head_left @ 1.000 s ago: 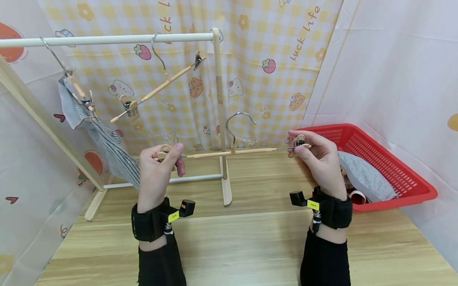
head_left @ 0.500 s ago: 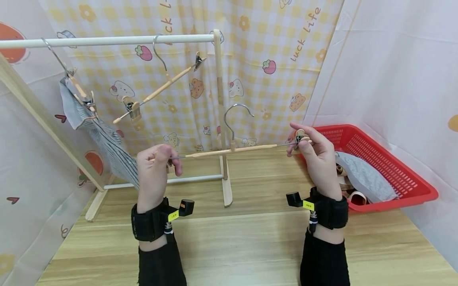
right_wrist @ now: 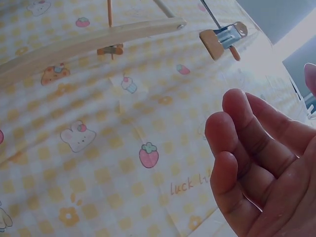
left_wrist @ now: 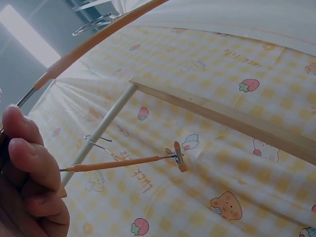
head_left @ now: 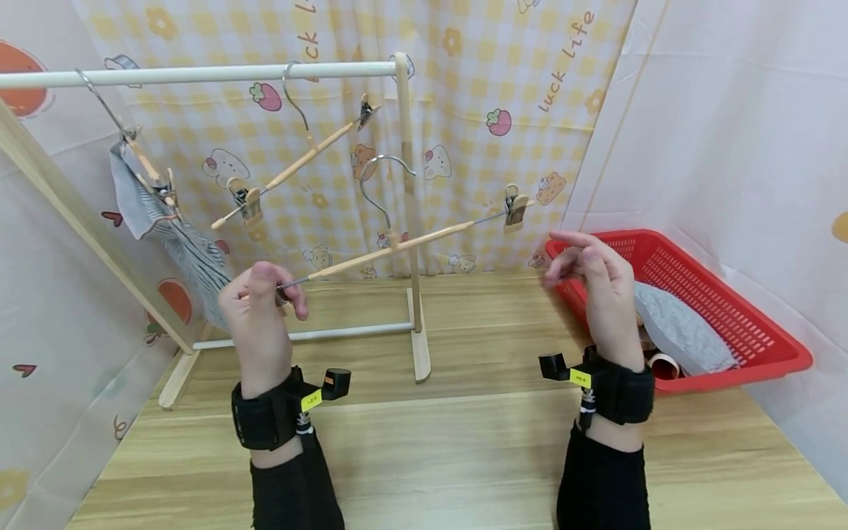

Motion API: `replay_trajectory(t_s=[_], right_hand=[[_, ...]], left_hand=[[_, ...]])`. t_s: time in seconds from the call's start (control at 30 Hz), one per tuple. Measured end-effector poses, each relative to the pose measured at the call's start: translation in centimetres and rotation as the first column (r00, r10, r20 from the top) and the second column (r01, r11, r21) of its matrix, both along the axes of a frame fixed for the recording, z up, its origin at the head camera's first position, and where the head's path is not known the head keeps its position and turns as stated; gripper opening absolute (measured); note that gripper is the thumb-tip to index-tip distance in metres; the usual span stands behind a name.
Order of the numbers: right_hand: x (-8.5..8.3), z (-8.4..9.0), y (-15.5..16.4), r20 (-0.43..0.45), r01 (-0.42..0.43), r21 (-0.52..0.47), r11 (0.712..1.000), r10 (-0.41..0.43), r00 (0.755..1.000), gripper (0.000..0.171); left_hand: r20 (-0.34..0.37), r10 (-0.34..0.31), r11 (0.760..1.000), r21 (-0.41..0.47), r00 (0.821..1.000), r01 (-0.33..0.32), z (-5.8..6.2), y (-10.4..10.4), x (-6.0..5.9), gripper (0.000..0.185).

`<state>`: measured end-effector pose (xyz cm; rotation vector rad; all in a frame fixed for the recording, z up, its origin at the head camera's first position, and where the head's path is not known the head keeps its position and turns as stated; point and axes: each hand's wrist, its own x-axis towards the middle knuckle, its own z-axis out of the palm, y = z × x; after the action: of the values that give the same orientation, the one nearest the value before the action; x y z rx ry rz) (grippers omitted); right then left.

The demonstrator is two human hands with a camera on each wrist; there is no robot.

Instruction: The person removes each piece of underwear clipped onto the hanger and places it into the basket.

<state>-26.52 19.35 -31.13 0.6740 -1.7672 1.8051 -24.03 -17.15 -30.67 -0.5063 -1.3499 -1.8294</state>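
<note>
My left hand (head_left: pixel 261 316) grips one end of a clip hanger (head_left: pixel 358 261), its curled fingers hiding most of the clip there. The hanger slants up to the right, its metal hook (head_left: pixel 367 195) on top and the free clip (head_left: pixel 514 209) in the air. My right hand (head_left: pixel 606 294) is apart from the hanger, a little below and right of that clip, loosely bent and holding nothing. In the right wrist view the clip (right_wrist: pixel 224 39) hangs beyond the fingertips (right_wrist: pixel 220 129).
A rack with a white rail (head_left: pixel 199 74) stands at the back left. On it hang another clip hanger (head_left: pixel 311 153) and one holding a striped cloth (head_left: pixel 192 250). A red basket (head_left: pixel 762 353) with a grey cloth (head_left: pixel 685 331) and other items sits at the right.
My right hand has let go of the hanger's right clip. The left hand has moved left with the hanger, whose right end has swung up and whose hook now stands higher.
</note>
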Motion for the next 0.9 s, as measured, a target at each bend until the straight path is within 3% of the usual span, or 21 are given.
replay_trajectory(t_s=[0.27,0.53,0.63,0.9], right_hand=[[-0.1,0.0,0.2,-0.004,0.000,-0.012,1.000,0.000,1.000,0.039],[-0.1,-0.1,0.2,-0.008,0.001,-0.004,1.000,-0.002,1.000,0.039],[-0.1,-0.1,0.2,-0.002,0.007,-0.003,1.000,-0.007,1.000,0.037],[-0.2,-0.2,0.3,-0.004,-0.003,-0.001,1.000,0.003,1.000,0.033]], left_hand=[[-0.026,0.096,0.991,0.095,0.995,-0.093,0.3,-0.4,0.3,0.063],[-0.096,0.224,0.950,0.241,0.970,-0.196,0.5,-1.2,1.0,0.058],[-0.109,0.271,0.921,0.318,0.956,-0.224,0.8,-1.4,1.3,0.057],[-0.066,0.410,0.791,0.523,0.910,-0.318,1.7,-1.5,1.9,0.045]])
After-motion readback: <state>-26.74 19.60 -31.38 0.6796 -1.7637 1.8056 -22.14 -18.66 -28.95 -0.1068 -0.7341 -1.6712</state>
